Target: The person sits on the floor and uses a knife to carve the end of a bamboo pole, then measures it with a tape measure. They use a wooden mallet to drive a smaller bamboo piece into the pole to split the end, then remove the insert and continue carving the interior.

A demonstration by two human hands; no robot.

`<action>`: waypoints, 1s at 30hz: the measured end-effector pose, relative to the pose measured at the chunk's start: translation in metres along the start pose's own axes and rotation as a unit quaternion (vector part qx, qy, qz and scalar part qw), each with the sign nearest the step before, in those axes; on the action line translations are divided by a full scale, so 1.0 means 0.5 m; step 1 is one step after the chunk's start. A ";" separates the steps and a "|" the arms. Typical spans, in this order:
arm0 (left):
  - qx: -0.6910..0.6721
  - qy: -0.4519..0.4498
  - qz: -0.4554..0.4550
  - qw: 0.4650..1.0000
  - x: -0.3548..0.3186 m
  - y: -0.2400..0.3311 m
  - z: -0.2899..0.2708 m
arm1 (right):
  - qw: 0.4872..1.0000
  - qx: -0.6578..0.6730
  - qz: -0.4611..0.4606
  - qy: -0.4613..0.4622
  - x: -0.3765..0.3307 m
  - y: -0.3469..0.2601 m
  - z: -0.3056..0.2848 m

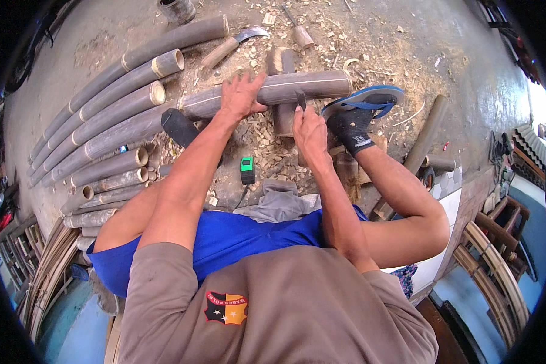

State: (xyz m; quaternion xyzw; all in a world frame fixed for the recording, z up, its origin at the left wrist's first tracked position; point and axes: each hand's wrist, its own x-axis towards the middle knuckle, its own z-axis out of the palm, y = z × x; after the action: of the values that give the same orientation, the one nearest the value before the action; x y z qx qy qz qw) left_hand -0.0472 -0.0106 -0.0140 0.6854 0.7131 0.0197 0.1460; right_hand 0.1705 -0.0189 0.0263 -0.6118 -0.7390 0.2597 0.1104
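Observation:
A long dark bamboo pole (315, 86) lies across a short wooden block (283, 124) in front of me. My left hand (241, 97) rests on top of the pole, its fingers spread and the thumb toward the right. My right hand (310, 130) is closed round a knife (301, 99); its short dark blade meets the near side of the pole, and the grip is hidden in my fingers. A pale line runs along the pole's upper surface. My right foot, in a black sock and blue sandal (370, 100), is close to the pole's right end.
Several bamboo poles (115, 90) lie side by side at the left. Beyond the pole are a curved-blade knife (233, 45) and a wooden-handled tool (300, 35) among wood chips. A green tape measure (247, 170) lies near me. More bamboo (428, 130) is at the right.

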 end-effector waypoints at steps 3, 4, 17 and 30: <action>0.001 -0.006 0.007 1.000 -0.004 0.002 -0.004 | 0.999 0.035 0.004 0.018 0.003 -0.019 0.007; -0.003 -0.016 0.009 1.000 -0.002 0.004 -0.010 | 0.999 0.032 0.013 0.011 0.007 -0.025 0.009; -0.062 -0.047 -0.105 0.991 0.034 0.032 -0.031 | 0.999 0.032 -0.004 0.002 0.021 -0.042 0.021; -0.079 -0.063 -0.127 0.987 0.038 0.031 -0.034 | 0.998 -0.032 -0.027 -0.046 0.001 -0.048 -0.007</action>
State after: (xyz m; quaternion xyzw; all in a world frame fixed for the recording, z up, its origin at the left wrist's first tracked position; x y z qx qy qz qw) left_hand -0.0365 0.0117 0.0024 0.5753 0.7801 0.0140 0.2457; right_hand 0.1520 -0.0205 0.0417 -0.5820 -0.7678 0.2605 0.0633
